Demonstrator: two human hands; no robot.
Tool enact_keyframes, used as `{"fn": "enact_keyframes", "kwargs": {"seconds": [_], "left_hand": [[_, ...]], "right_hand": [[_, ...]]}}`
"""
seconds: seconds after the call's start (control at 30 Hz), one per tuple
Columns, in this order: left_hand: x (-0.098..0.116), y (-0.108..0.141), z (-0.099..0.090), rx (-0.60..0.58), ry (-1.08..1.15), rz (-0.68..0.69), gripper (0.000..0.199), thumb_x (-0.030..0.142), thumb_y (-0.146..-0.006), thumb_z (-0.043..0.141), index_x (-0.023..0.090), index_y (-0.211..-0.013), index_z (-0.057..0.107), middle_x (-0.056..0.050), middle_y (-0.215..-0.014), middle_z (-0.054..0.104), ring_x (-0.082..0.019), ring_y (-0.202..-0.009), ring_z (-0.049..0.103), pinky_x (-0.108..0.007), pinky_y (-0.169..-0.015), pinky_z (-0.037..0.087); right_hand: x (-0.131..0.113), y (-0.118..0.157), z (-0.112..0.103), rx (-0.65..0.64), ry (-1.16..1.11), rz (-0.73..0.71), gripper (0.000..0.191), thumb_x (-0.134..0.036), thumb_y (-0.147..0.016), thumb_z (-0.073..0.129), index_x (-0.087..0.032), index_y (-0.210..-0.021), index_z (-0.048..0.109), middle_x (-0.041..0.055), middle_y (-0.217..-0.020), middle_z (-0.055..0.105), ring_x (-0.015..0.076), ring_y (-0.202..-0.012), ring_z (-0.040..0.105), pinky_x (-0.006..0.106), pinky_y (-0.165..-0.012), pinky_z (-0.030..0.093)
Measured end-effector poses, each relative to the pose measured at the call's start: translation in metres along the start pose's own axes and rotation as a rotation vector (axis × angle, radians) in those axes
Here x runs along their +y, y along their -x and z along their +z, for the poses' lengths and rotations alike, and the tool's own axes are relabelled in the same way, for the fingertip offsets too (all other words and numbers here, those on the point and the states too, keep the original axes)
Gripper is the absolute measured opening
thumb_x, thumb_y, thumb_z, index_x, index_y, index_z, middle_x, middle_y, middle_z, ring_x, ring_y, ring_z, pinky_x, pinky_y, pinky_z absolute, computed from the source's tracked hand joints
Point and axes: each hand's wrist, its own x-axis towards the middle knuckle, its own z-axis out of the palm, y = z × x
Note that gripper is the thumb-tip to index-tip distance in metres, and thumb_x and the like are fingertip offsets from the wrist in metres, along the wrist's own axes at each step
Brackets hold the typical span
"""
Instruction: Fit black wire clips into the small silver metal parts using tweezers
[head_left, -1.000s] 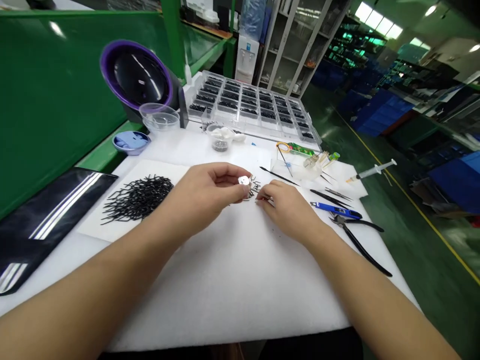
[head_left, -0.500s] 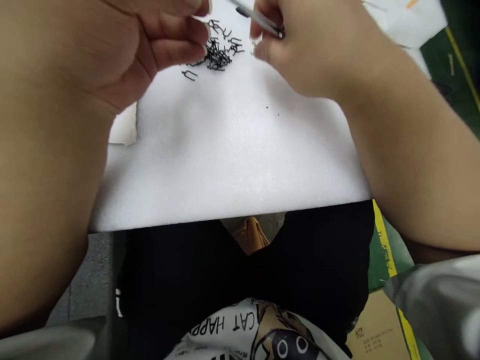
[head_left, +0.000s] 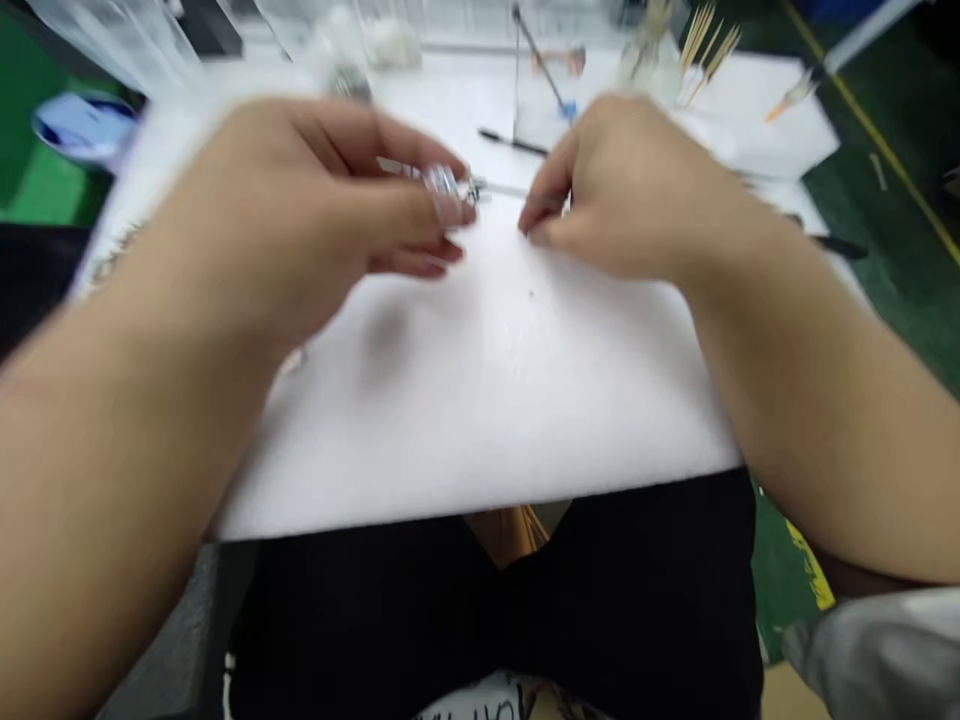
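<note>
Over the white foam-like work surface point(head_left: 480, 400), my left hand point(head_left: 352, 205) pinches a small clear plastic piece point(head_left: 441, 181) between thumb and forefinger. Its other fingers curl beneath. My right hand point(head_left: 607, 190) is closed on a thin silver tool point(head_left: 504, 188), whose shaft points left at the clear piece; blur hides its exact kind. A few small dark bits point(head_left: 476, 188) show by the left fingertips. Whether they touch the tool I cannot tell. The pile of black forked pieces seen earlier is hidden behind my left hand.
A black pen-like stick point(head_left: 514, 143) lies beyond the hands. Thin wooden sticks point(head_left: 701, 50) stand at the back right, near white paper point(head_left: 780, 130). Clear plastic boxes line the far edge. A blue basin point(head_left: 86, 130) sits at the far left.
The view has tilted up, so the far side of the table now shows. My left hand has turned and now pinches the clear piece near the tool in my right hand.
</note>
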Motion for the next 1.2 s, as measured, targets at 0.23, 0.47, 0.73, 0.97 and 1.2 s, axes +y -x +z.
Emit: {"fn": "enact_keyframes", "kwargs": {"seconds": [0.23, 0.47, 0.73, 0.97, 1.2], "left_hand": [[0.002, 0.000, 0.003, -0.150, 0.189, 0.019, 0.024, 0.029, -0.076, 0.079, 0.020, -0.098, 0.076, -0.002, -0.082, 0.079, -0.019, -0.078, 0.075, -0.030, -0.073, 0.061], [0.003, 0.002, -0.002, -0.226, 0.196, -0.009, 0.028, 0.040, -0.080, 0.077, 0.024, -0.103, 0.076, -0.002, -0.079, 0.073, -0.023, -0.080, 0.072, -0.037, -0.075, 0.059], [-0.005, 0.003, -0.007, -0.168, 0.083, 0.019, 0.038, 0.048, -0.083, 0.074, 0.028, -0.115, 0.078, -0.003, -0.088, 0.078, -0.023, -0.080, 0.070, -0.033, -0.069, 0.054], [-0.003, 0.004, -0.007, -0.178, 0.025, 0.032, 0.035, 0.050, -0.083, 0.073, 0.029, -0.111, 0.080, -0.002, -0.086, 0.078, -0.022, -0.075, 0.068, -0.032, -0.065, 0.052], [-0.003, 0.002, -0.006, -0.166, 0.034, 0.018, 0.037, 0.050, -0.081, 0.075, 0.029, -0.111, 0.079, -0.003, -0.089, 0.079, -0.023, -0.079, 0.070, -0.032, -0.066, 0.053]], "right_hand": [[-0.004, -0.001, 0.000, 0.194, -0.345, 0.052, 0.014, -0.023, -0.084, 0.072, -0.019, -0.073, 0.080, -0.0003, -0.059, 0.067, 0.0131, -0.055, 0.058, 0.027, -0.053, 0.042], [-0.022, 0.011, -0.003, 0.162, -0.880, 0.101, 0.016, -0.031, -0.085, 0.073, -0.020, -0.073, 0.078, -0.0023, -0.056, 0.065, 0.0112, -0.051, 0.057, 0.024, -0.047, 0.045], [-0.017, 0.011, -0.005, 0.055, -0.816, 0.154, 0.019, -0.025, -0.083, 0.077, -0.021, -0.101, 0.080, -0.0011, -0.070, 0.075, 0.0151, -0.066, 0.071, 0.028, -0.063, 0.057], [-0.018, 0.013, -0.004, 0.130, -0.676, 0.078, 0.012, -0.025, -0.086, 0.075, -0.025, -0.094, 0.083, -0.0025, -0.065, 0.071, 0.0134, -0.062, 0.064, 0.027, -0.059, 0.050], [-0.017, 0.012, -0.007, 0.067, -0.559, 0.006, 0.014, -0.023, -0.090, 0.068, -0.024, -0.081, 0.078, -0.0039, -0.066, 0.066, 0.0113, -0.059, 0.054, 0.026, -0.054, 0.040]]}}
